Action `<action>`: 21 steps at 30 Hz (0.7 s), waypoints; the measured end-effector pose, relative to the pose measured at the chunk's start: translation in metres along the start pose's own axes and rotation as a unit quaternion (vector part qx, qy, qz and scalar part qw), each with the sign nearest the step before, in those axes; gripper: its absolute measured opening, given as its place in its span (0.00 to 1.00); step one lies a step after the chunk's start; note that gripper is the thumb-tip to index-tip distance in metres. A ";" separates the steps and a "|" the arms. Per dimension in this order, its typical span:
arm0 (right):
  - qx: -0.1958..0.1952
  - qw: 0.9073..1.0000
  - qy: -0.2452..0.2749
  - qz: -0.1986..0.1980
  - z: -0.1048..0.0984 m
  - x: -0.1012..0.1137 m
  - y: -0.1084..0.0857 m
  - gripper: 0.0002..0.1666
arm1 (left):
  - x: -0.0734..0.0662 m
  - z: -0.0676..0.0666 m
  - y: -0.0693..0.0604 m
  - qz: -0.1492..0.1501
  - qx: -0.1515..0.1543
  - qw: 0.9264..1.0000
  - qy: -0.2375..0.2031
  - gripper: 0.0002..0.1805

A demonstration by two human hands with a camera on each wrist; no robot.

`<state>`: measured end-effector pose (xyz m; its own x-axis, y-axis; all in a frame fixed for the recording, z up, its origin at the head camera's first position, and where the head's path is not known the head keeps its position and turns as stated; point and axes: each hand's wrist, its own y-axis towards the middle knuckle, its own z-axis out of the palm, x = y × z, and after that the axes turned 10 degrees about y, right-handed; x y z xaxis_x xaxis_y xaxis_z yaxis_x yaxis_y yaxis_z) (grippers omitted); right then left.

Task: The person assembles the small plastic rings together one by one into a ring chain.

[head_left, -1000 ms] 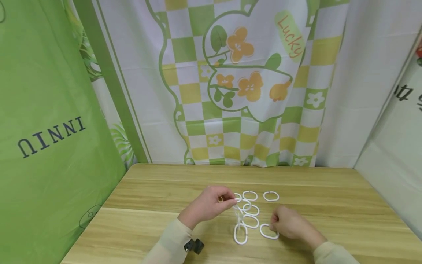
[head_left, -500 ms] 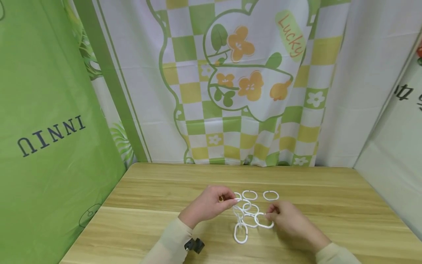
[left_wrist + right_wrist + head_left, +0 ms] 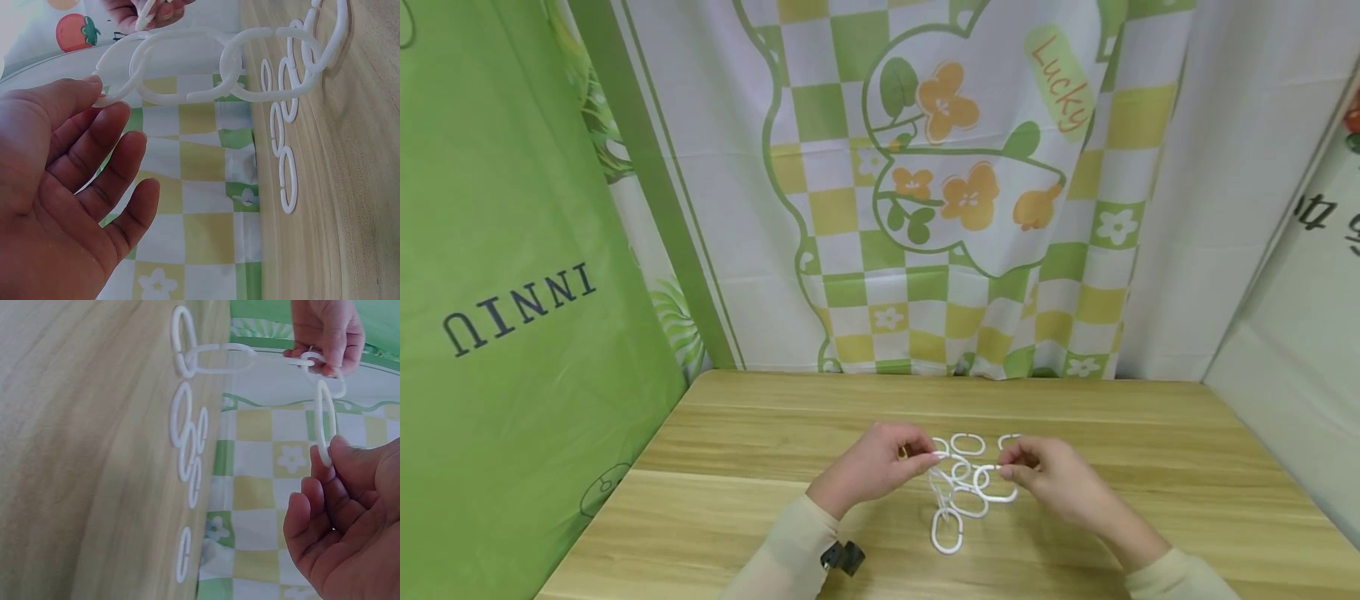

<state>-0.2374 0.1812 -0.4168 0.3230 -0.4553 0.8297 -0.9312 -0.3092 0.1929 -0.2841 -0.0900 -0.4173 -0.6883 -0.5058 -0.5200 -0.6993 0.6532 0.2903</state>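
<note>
My left hand (image 3: pixel 880 462) pinches the end link of a short chain of white plastic oval links (image 3: pixel 250 97) between thumb and index finger. From there the chain hangs down, and its lowest link (image 3: pixel 947 552) meets the wooden table. Thumb and fingertips of my right hand (image 3: pixel 1060 487) pinch a single white link (image 3: pixel 319 422), lifted and tilted beside the chain. One end of that link comes close to the chain's upper end in the right wrist view; whether they touch I cannot tell. The left hand's remaining fingers are spread, loosely bent.
Several loose white links lie on the table (image 3: pixel 760 417) behind and below the hands, including a back link (image 3: pixel 967 453) and a right-hand one (image 3: pixel 183 550). A black device (image 3: pixel 852 558) sits at the left wrist. Patterned curtains (image 3: pixel 925 333) hang behind the table.
My right hand has raised its link from the front of the table and brought it up and leftward, nearer the chain. The left hand stays in place holding the chain.
</note>
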 end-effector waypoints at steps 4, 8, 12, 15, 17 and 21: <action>-0.002 1.000 0.002 -0.011 -0.001 0.006 -0.001 0.03 | 0.000 0.003 0.000 0.005 0.003 1.000 0.003 0.06; 0.004 0.999 -0.001 -0.033 0.000 0.012 -0.001 0.03 | -0.003 0.006 0.001 0.027 -0.001 1.000 0.015 0.06; 0.015 0.999 0.001 -0.048 0.001 0.015 -0.001 0.03 | -0.007 0.008 0.001 0.041 0.001 0.999 0.017 0.06; 0.021 0.998 0.006 -0.051 0.003 0.015 -0.001 0.04 | -0.010 0.010 0.002 0.042 0.010 0.999 0.015 0.06; 0.029 0.998 0.009 -0.050 0.003 0.016 -0.001 0.04 | -0.012 0.011 0.002 0.044 0.013 0.999 0.015 0.06; 0.044 0.997 0.021 -0.064 0.005 0.018 -0.001 0.01 | -0.015 0.012 0.002 0.058 0.013 0.998 0.023 0.05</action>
<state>-0.2294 0.1690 -0.4045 0.4293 -0.3731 0.8225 -0.8640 -0.4349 0.2537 -0.2724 -0.0739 -0.4186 -0.7724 -0.4517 -0.4465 -0.6105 0.7222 0.3253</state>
